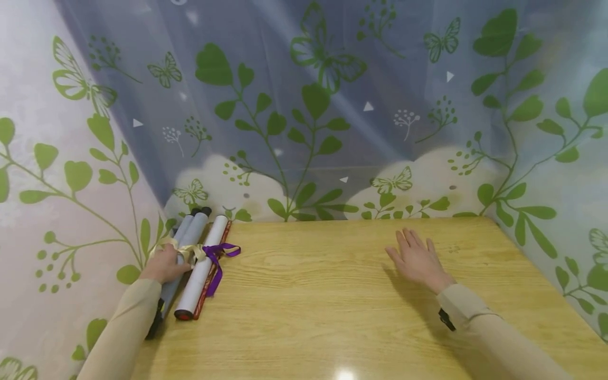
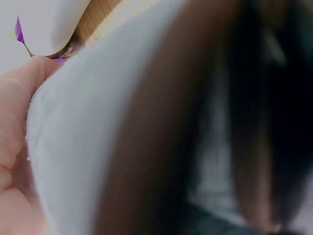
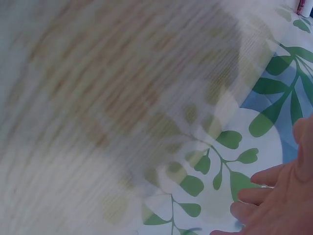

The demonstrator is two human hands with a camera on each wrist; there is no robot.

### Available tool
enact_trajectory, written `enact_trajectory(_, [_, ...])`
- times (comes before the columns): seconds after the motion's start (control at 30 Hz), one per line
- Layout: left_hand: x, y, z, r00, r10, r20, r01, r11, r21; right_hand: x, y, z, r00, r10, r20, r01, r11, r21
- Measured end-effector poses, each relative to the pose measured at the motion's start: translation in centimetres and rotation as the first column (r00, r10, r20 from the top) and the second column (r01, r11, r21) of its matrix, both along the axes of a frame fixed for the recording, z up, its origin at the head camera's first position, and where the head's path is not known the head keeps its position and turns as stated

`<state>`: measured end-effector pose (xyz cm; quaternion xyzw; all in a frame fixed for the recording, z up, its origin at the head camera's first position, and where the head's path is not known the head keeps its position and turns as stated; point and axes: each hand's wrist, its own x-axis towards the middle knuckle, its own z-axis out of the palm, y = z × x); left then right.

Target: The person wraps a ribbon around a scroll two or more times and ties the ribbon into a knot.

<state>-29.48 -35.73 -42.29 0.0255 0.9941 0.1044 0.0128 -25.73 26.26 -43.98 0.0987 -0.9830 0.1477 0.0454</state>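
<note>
My left hand (image 1: 165,265) grips a grey rolled scroll (image 1: 194,230) at the left side of the table, its thumb on the right. A cream ribbon (image 1: 192,252) is tied round the grey rolls, and dark caps show at their far ends. In the left wrist view the pale roll (image 2: 83,117) fills much of the picture, the hand against its side. Just right of it lies a white scroll (image 1: 193,291) with a purple ribbon (image 1: 216,253) and a red patterned strip (image 1: 203,301) along its edge. My right hand (image 1: 419,262) has its fingers spread over the table's right half, holding nothing.
The wooden table (image 1: 304,295) reaches back to a curtain (image 1: 266,158) printed with green leaves and butterflies. Similar printed cloth hangs along the left and right sides. A light reflection shines near the table's front edge.
</note>
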Motion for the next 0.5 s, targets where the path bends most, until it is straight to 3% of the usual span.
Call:
enact_trajectory(0.23, [0.09,-0.22,0.03,0.996,-0.012,0.093,0.011,1.0,0.008,-0.26,0.16,-0.03,1.0,0.0,-0.005,0.0,1.0,0.008])
enact_trajectory(0.4, [-0.08,0.18,-0.18,0.996,-0.014,0.089,0.015,1.0,-0.016,-0.3,0.38,-0.06,1.0,-0.002,0.006,0.002,1.0,0.002])
enact_trajectory(0.5, [-0.2,0.53,-0.1,0.994,0.021,0.111,-0.019,1.0,-0.018,-0.26,0.44,-0.15,1.0,-0.004,0.027,0.004,1.0,-0.001])
